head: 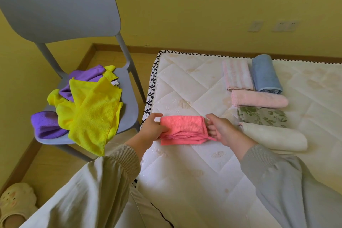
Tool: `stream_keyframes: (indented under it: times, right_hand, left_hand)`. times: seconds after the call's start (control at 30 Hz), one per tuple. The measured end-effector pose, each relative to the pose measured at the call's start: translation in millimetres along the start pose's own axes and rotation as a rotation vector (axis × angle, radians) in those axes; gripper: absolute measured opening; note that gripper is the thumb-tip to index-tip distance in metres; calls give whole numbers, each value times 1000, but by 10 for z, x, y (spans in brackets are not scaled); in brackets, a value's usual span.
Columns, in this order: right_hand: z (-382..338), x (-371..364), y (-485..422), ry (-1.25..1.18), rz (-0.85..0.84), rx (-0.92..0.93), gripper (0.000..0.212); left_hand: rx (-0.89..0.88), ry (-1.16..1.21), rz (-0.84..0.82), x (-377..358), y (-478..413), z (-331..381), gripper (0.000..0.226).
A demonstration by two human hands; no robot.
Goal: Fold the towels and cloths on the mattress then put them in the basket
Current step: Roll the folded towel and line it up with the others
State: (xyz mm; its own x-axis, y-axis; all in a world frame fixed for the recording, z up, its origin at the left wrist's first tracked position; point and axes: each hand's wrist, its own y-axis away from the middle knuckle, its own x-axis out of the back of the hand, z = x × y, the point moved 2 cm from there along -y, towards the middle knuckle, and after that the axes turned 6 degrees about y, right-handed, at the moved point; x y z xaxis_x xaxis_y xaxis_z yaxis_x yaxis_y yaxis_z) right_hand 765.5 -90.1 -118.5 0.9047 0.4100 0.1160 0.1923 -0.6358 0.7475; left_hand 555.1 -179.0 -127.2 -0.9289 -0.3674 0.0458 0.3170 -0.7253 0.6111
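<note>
Ribbed cuffs [127,157]; left hand [151,127] and right hand [222,129], fingers curled round ends of folded coral cloth [183,127] on quilted mattress [185,83].

The coral cloth [182,128] is matt microfibre with fine ribs running across its top. The mattress [185,83] is white quilted fabric with a faint sheen, stitched in diamonds and edged with woven black-and-white tape. The chair [59,9] is smooth, matt, moulded grey-blue plastic. The yellow cloths [92,109] and purple cloths [46,124] have a short, fuzzy microfibre nap. The blue towel [265,74] and pink towel [259,101] look like soft terry, though the pile is too blurred to be sure. The floral cloth [262,116] is a flat printed weave, and the cream towel [273,137] is fluffy. The floor [111,57] is smooth wood-look board. The sleeves [103,181] are smooth fabric with ribbed knit cuffs.
</note>
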Motion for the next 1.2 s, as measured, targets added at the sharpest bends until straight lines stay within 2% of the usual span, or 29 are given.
stream_keyframes:
  times: [0.17,0.27,0.33,0.37,0.43,0.6,0.7,0.77,0.83,0.9,1.07,1.13,1.2]
  right_hand:
    - [23,-87,51,158,-109,-129,23]
    - [-3,-85,1,173,-7,11,22]
    - [-5,-85,-1,266,66,90,8]
    - [16,-89,4,335,94,104,8]
    - [105,-94,-24,454,122,94,23]
    - [178,-148,-8,646,165,137,22]
    - [91,-188,78,864,236,230,20]
    - [26,-219,125,1068,341,291,43]
    - [-43,-275,145,1240,436,401,65]
    - [-89,-364,122,1296,430,497,71]
    - [66,-558,-74,1345,287,599,58]
    - [243,-563,-139,1406,302,633,59]
    - [394,-545,-178,1461,356,660,69]
  left_hand:
    - [-72,22,-15,-23,76,-23,36]
    - [-135,21,1,-34,71,-32,34]
    - [-170,-30,4,-33,67,-57,36]
    - [-185,-76,16,-31,68,-78,36]
    - [-222,-187,52,-32,74,-119,31]
    - [-338,-529,81,-69,76,-157,30]
    - [-433,-869,143,-77,100,-108,37]
    - [-564,-1005,220,-86,122,-46,35]
    - [-662,-1011,246,-120,118,16,37]
    - [-673,-1047,203,-180,66,50,42]
    - [-586,-1276,44,-301,-108,-86,53]
    - [-591,-1310,-25,-282,-154,-216,54]
    - [-597,-1336,-50,-210,-188,-334,59]
